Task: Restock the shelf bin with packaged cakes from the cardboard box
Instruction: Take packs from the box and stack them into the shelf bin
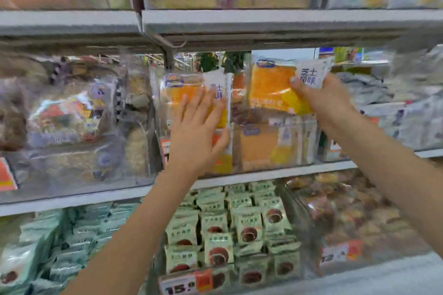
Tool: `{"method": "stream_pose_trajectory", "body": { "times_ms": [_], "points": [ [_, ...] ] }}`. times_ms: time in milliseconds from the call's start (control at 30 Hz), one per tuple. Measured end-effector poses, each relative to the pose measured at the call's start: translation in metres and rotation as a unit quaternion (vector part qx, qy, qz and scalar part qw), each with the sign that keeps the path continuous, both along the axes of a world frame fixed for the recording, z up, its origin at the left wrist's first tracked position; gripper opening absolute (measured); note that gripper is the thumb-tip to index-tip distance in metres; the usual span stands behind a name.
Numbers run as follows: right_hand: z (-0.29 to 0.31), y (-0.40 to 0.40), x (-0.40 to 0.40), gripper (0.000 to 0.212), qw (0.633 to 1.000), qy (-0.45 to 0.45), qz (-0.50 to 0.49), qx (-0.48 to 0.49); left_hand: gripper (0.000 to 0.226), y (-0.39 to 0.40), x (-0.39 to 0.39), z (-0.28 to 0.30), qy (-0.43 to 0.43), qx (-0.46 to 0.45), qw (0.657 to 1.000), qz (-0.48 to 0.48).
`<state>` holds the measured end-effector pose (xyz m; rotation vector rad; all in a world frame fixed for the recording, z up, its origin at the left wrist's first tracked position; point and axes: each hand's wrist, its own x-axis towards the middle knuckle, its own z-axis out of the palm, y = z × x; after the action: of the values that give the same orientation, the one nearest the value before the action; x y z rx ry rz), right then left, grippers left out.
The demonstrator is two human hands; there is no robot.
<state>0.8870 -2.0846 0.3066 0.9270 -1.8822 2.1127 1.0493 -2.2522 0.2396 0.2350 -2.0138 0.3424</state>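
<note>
A clear plastic shelf bin (263, 165) on the middle shelf holds orange-and-white packaged cakes. My left hand (199, 132) lies with straight fingers flat against an upright cake packet (177, 90) at the bin's left side. My right hand (323, 100) grips another cake packet (273, 86) by its white right end and holds it above the bin's right half. More cake packets (261, 146) lie in the bin underneath. The cardboard box is out of sight.
A metal shelf edge (263, 19) runs just above the bin opening. A clear bin of mixed snacks (72, 127) stands to the left, grey packets (407, 112) to the right. Green-white packets (235, 227) and brown snacks (347, 211) fill the lower shelf.
</note>
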Motion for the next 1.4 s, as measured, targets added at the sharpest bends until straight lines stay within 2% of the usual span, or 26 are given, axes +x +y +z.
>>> {"method": "stream_pose_trajectory", "body": {
  "times_ms": [67, 200, 267, 400, 467, 533, 600, 700, 800, 900, 1000, 1100, 1200, 1300, 1400],
  "points": [
    [0.022, -0.032, -0.029, 0.033, 0.999, 0.031, -0.035, 0.016, 0.054, -0.013, -0.015, -0.004, -0.018, -0.045, 0.996, 0.069],
    [0.045, -0.090, -0.077, 0.042, 0.987, 0.072, -0.056, 0.130, 0.056, -0.018, -0.022, -0.011, 0.000, -0.071, 0.993, 0.096],
    [0.049, -0.114, -0.096, 0.046, 0.977, 0.077, -0.024, 0.200, 0.056, -0.018, -0.023, -0.011, 0.009, -0.074, 0.992, 0.100],
    [0.040, -0.150, -0.120, 0.048, 0.963, 0.036, 0.096, 0.248, 0.054, -0.020, -0.024, -0.013, 0.032, -0.092, 0.990, 0.099],
    [0.030, -0.167, -0.133, 0.051, 0.948, 0.063, 0.070, 0.304, 0.054, -0.021, -0.024, -0.013, 0.030, -0.100, 0.989, 0.102],
    [0.024, -0.175, -0.142, 0.064, 0.917, 0.109, -0.016, 0.384, 0.054, -0.021, -0.025, -0.012, 0.029, -0.103, 0.989, 0.107],
    [0.021, -0.179, -0.151, 0.078, 0.909, 0.090, -0.058, 0.403, 0.054, -0.022, -0.025, -0.013, 0.032, -0.106, 0.988, 0.107],
    [0.020, -0.179, -0.155, 0.088, 0.922, 0.041, -0.019, 0.385, 0.054, -0.023, -0.025, -0.015, 0.035, -0.105, 0.989, 0.102],
    [0.025, -0.173, -0.149, 0.120, 0.919, -0.020, 0.019, 0.392, 0.055, -0.022, -0.025, -0.014, 0.028, -0.096, 0.990, 0.097],
    [0.031, -0.163, -0.142, 0.101, 0.921, 0.005, -0.057, 0.386, 0.055, -0.021, -0.023, -0.013, 0.017, -0.083, 0.992, 0.095],
    [0.038, -0.134, -0.099, 0.090, 0.922, 0.052, -0.100, 0.370, 0.054, -0.019, -0.021, -0.009, -0.003, -0.079, 0.993, 0.085],
    [0.027, -0.083, -0.034, 0.046, 0.961, 0.103, -0.056, 0.251, 0.052, -0.010, -0.013, -0.013, -0.019, -0.051, 0.996, 0.073],
    [-0.011, -0.024, 0.028, 0.010, 0.980, 0.153, 0.006, 0.124, 0.051, 0.018, 0.008, -0.063, -0.049, -0.029, 0.998, -0.027],
    [-0.082, 0.029, 0.075, 0.009, 0.986, 0.132, 0.067, 0.081, 0.047, 0.060, 0.043, -0.149, -0.114, 0.009, 0.985, -0.131],
    [-0.181, 0.057, 0.105, 0.018, 0.983, 0.041, 0.112, 0.139, 0.042, 0.098, 0.074, -0.230, -0.216, 0.139, 0.953, -0.159]
  ]
}}
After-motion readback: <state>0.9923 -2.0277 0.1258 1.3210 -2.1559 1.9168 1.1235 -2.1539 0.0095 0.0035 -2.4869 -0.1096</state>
